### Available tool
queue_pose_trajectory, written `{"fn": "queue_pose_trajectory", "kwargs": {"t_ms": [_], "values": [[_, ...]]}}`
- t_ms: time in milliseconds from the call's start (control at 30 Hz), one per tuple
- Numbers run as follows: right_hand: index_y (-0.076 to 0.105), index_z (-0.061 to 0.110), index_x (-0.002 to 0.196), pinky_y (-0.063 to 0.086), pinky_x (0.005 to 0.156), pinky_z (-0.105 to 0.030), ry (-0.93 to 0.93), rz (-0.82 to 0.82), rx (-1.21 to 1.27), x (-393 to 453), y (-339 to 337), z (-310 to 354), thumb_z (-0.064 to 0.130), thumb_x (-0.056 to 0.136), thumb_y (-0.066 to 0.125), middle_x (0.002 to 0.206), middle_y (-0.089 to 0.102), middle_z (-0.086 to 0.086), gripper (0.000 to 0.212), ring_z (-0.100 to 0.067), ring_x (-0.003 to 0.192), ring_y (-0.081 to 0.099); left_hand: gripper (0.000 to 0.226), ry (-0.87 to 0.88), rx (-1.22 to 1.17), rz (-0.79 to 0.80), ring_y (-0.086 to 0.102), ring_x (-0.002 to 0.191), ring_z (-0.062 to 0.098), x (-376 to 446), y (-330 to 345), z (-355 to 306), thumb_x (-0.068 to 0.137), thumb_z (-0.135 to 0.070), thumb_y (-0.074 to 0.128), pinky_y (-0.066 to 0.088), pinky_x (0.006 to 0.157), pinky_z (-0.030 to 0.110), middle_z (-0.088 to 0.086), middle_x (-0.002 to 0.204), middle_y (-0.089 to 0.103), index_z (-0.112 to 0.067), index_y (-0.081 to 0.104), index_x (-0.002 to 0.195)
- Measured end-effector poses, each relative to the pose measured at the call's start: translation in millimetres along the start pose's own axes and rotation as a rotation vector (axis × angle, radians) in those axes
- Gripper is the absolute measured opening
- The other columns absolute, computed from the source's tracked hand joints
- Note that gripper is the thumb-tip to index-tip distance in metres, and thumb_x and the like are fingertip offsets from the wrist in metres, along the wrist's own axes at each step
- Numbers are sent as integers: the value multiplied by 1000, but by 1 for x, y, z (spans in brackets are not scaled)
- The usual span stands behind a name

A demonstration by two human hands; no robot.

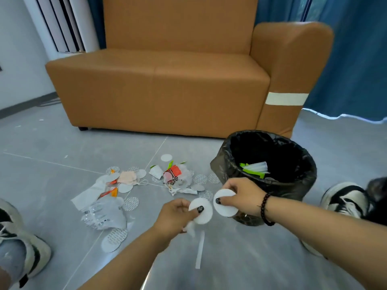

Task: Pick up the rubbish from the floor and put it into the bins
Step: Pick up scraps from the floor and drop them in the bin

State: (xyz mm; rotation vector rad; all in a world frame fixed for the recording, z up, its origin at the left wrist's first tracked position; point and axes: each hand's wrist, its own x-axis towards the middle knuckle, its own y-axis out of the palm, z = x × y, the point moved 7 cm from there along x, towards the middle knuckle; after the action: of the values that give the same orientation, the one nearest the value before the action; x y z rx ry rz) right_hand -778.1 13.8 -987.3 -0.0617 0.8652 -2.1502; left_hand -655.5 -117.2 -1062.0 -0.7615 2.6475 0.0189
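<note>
Item: right hand (243, 195). Thumb and fingers pinched on a white disc (225, 203), held off the floor. The bin (272, 164) stands just beyond and to the right of this hand, mouth up, black liner over the rim, green and clear scraps inside. This hand is plainly the nearer of the two to the bin; the disc looks to need only a short carry up and over the near rim.

Item: left hand (178, 214). Clamped on a second disc (202, 211), thumb across its face, with a bit of white wad bunched under the palm. It sits just left of the right hand, the two discs nearly touching edge to edge. The bin lies past the right hand from here.

Item: litter (129, 193). Spread on the floor ahead and left of the left hand: more discs, plain and printed, crumpled clear plastic, an orange-and-white wrapper, tissue. A paper strip (200, 250) lies just behind the left hand, long axis running toward the person.

Item: sofa (167, 80), beyond everything. Shoes at both edges.

Judgement: much remains on the floor.
</note>
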Motion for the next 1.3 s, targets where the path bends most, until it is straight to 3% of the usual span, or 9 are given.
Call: {"fn": "queue_pose_trajectory", "kwargs": {"t_ms": [100, 300, 567, 767, 833, 967, 1033, 1167, 1300], "values": [[60, 15, 84, 56, 64, -26, 6, -58, -79, -12, -42, 6, 18, 80, 72, 98, 65, -3, 13, -14, 88, 62, 20, 49, -242, 59, 43, 40, 7, -10, 39, -33, 82, -18, 74, 37, 50, 23, 3, 65, 61, -3, 65, 93], [58, 16, 84, 57, 50, -27, 111, -129, 123, -40, -74, -10, 9, 81, 71, 93, 59, -2, 15, -17, 82, 62, 19, 53, -412, 79, 43, 49, 15, -23, 86, -45, 81, -16, 73, 33, 54, 28, 6, 62, 61, -2, 66, 91], [64, 16, 93, 52, 59, -18, 13, -183, 37, -15, -94, 0, 5, 81, 66, 104, 62, 0, 17, -9, 88, 59, 14, 48, -541, 109, 51, 46, 8, -20, 97, -64, 82, -14, 70, 42, 47, 19, 0, 63, 65, -9, 66, 94], [62, 14, 90, 46, 70, -23, 4, -560, 44, 22, -168, 5, 9, 83, 67, 102, 58, -1, 11, -18, 97, 54, 6, 20, -739, -107, 50, 58, 12, -3, 68, -65, 89, -9, 62, 34, 38, 15, 1, 72, 63, -9, 68, 88], [61, 14, 88, 47, 74, -26, 56, -514, -86, 35, -170, 0, 9, 83, 67, 100, 57, -1, 10, -19, 97, 53, 11, -45, -819, -168, 42, 53, 8, 5, 60, -59, 89, -9, 60, 28, 35, 13, -2, 64, 55, -13, 65, 80], [60, 15, 79, 43, 56, -20, 151, -372, -242, 59, -149, -12, 7, 85, 64, 88, 57, 0, 10, -15, 81, 54, 12, -193, -949, -211, 34, 39, 2, 11, 56, -37, 96, -11, 53, 25, 31, 10, -1, 66, 49, -14, 60, 87], [58, 15, 81, 50, 62, -27, 169, -336, -308, 66, -141, -14, 7, 86, 63, 84, 57, -1, 10, -17, 77, 56, 15, -229, -969, -210, 33, 42, 3, 12, 56, -31, 97, -9, 50, 28, 31, 9, 1, 67, 49, -13, 59, 86], [56, 16, 115, 52, 87, -39, -34, -274, -767, 62, -118, 23, 20, 92, 55, 115, 56, -5, 23, -24, 101, 57, 18, -248, -976, -233, 36, 53, 8, 11, 53, -28, 96, -5, 50, 34, 33, 9, 5, 75, 54, -10, 58, 82], [60, 17, 110, 50, 87, -35, -253, -141, -724, 46, -75, 81, 31, 91, 55, 113, 58, -2, 24, -18, 97, 56, 16, -237, -1005, -224, 40, 56, 10, 13, 50, -33, 94, -2, 53, 36, 34, 10, 8, 79, 55, -5, 59, 79]]}}
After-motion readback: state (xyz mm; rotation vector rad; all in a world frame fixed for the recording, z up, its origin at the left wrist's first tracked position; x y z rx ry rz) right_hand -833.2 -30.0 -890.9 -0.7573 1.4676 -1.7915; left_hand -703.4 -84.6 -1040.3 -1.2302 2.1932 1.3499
